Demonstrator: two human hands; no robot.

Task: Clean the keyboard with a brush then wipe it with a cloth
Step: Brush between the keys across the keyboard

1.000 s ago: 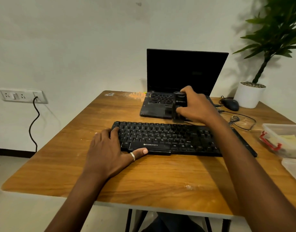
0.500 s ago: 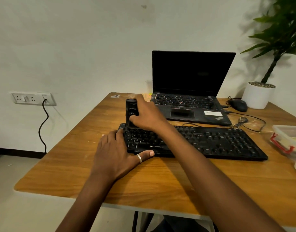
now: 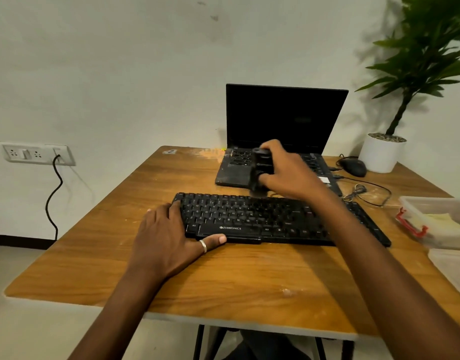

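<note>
My right hand [image 3: 288, 175] grips the brush [image 3: 260, 172], fingers and thumb curled round its dark body, and holds it upright with the bristles down. The brush is at the back row of the keyboard [image 3: 249, 222], about midway along and just in front of the laptop [image 3: 283, 118]. Half a second ago it stood at the keyboard's far left corner, close to my other hand, so it has swept right along the back row. That puts it near where it was a second ago. The brush is smeared by motion, so I cannot tell whether the bristles touch the keys.

My left hand [image 3: 166, 237] has not shifted. It lies flat on the keyboard's left end with straight fingers over the edge keys. The thumb, which wears a ring [image 3: 203, 246], runs along the front edge. The keyboard lies flat on the table [image 3: 223, 281], in the same spot relative to the laptop.

A mouse [image 3: 355, 167] sits right of the laptop. A clear box [image 3: 431, 203] at the table's right edge holds something yellowish, but I cannot tell what.
</note>
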